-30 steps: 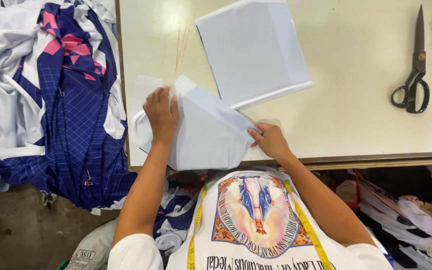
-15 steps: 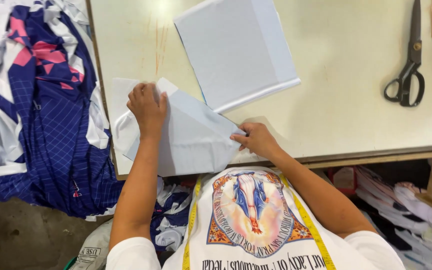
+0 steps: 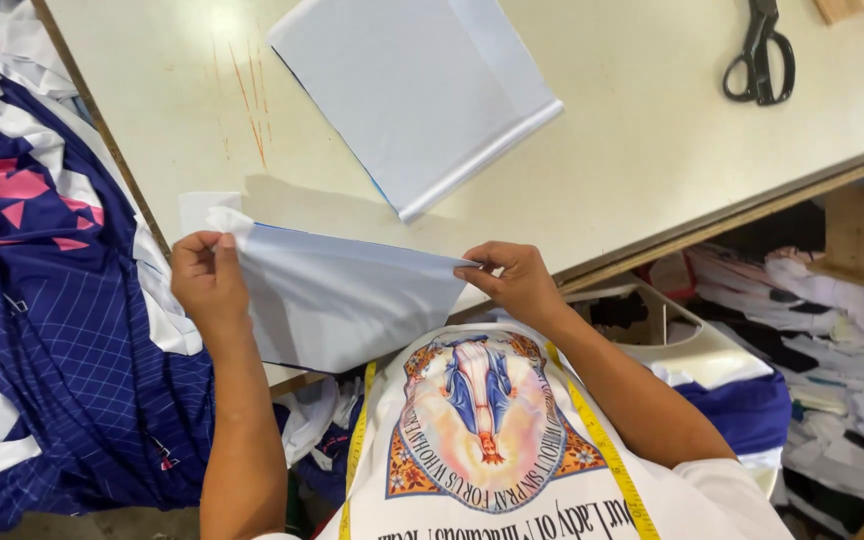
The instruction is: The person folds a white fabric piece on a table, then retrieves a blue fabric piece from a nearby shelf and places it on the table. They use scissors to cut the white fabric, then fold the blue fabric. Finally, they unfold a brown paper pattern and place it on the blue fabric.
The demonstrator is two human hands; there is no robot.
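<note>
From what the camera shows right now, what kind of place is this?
Probably a garment sewing or cutting workshop. Both hands hold a pale fabric piece at a work table, with scissors on it, piled blue patterned cloth beside it, and a yellow measuring tape.

a pair of black scissors [image 3: 758, 55] lies near the far right corner of the pale table [image 3: 652, 130]. a folded white fabric piece [image 3: 417, 95] rests flat mid-table. a heap of blue, white and pink garments [image 3: 42, 330] sits left of the table; cloth scraps [image 3: 832, 340] fill the space under its right edge.
</note>
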